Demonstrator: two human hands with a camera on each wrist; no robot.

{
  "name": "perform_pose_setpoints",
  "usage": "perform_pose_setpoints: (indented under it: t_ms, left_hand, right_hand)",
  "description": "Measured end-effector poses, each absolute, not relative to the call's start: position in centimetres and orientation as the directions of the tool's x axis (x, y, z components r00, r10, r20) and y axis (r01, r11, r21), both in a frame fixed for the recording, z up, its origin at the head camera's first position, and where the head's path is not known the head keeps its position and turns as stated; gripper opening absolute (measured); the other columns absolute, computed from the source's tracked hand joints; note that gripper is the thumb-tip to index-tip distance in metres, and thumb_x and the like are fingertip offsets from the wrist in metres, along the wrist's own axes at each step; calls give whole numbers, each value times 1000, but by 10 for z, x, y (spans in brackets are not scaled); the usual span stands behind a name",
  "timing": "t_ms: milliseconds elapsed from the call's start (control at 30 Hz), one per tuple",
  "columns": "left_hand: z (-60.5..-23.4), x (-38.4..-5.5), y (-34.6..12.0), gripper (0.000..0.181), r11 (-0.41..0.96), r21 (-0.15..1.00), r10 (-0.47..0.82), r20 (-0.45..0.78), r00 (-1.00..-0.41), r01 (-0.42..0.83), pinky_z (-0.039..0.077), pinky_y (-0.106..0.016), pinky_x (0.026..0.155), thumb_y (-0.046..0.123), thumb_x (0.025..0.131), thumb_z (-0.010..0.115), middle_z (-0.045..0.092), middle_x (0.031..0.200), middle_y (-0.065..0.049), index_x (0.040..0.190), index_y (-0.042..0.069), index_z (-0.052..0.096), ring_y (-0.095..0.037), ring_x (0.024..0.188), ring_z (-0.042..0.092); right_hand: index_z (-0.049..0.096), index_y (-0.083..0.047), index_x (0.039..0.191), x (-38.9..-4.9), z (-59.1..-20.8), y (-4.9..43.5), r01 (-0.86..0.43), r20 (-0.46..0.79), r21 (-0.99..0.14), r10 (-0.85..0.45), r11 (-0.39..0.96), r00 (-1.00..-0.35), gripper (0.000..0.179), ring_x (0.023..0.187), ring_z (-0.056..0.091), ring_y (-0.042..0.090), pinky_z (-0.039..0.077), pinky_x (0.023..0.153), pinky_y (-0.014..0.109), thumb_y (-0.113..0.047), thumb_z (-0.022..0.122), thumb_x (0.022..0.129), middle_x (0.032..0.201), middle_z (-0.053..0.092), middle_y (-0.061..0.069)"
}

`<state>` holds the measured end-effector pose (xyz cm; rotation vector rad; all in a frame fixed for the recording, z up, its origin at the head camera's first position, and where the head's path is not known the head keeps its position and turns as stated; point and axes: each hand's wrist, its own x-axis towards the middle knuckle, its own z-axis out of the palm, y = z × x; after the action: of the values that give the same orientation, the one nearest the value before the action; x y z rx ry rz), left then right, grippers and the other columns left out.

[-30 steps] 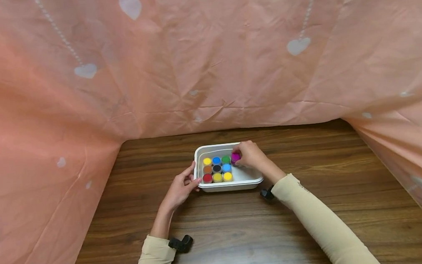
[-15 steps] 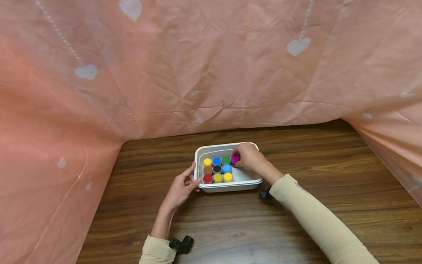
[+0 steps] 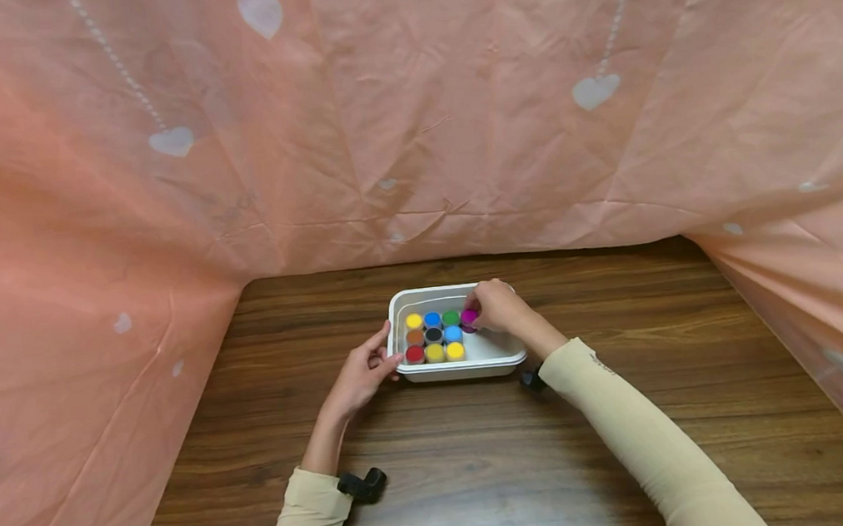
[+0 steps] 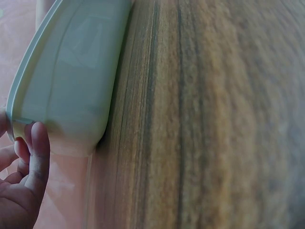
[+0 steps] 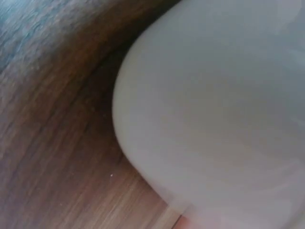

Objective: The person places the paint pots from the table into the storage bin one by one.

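Observation:
A white plastic tub (image 3: 501,362) stands on the wooden table, with small paint pots in rows filling its left part. Their colours include yellow, blue, green, brown, black and red. At the tub's left end my left hand (image 3: 356,377) holds the rim between thumb and fingers; the left wrist view shows its fingertips (image 4: 40,136) against the outer wall under the rim. Reaching in over the right side, my right hand (image 3: 501,308) pinches a purple paint pot (image 3: 469,317) at the right end of the back row, beside the green pot (image 3: 451,318). The right wrist view shows only the tub's blurred outer wall (image 5: 205,109).
The brown wood-grain table (image 3: 437,437) extends around the tub. A pink cloth (image 3: 425,129) with white hearts hangs behind it and along both sides. Each wrist carries a small black camera, such as the left one (image 3: 363,486).
The purple pot has stayed at about the same spot, with my right fingers shifting only slightly on it. My left hand and the tub have barely moved.

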<state>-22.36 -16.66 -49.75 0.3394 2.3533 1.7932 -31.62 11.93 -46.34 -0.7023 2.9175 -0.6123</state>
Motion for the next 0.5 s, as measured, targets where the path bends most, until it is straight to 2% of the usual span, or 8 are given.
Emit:
perform_pose_setpoints:
  t_ms: [167,333,500]
  left_hand:
    - [-497,-224,-165,66,265,961,272,-1,-962,74,65,-42,78,8,102,65,56,87,-7,160,2,34,-18,75,62]
    - [-496,-223,-166,67,270,959,277,6,-961,84,65,-43,78,8,102,66,55,86,-6,160,1,34,-17,74,61]
    - [-496,-222,-167,67,268,960,277,5,-961,83,64,-47,80,9,102,66,55,86,-7,160,2,34,-16,75,60]
  right_hand:
    - [81,-6,101,-316,-463,121,-393,0,-419,-433,819,-901,16,89,64,24,57,85,40,-9,84,86,94,76,7]
    - [80,-4,105,-316,-458,127,-393,15,-435,-430,810,-903,22,96,68,28,58,91,45,-6,84,84,100,77,10]
    - [77,1,113,-315,-451,140,-428,78,-498,-453,754,-888,30,94,74,28,63,87,43,-1,83,83,103,77,15]
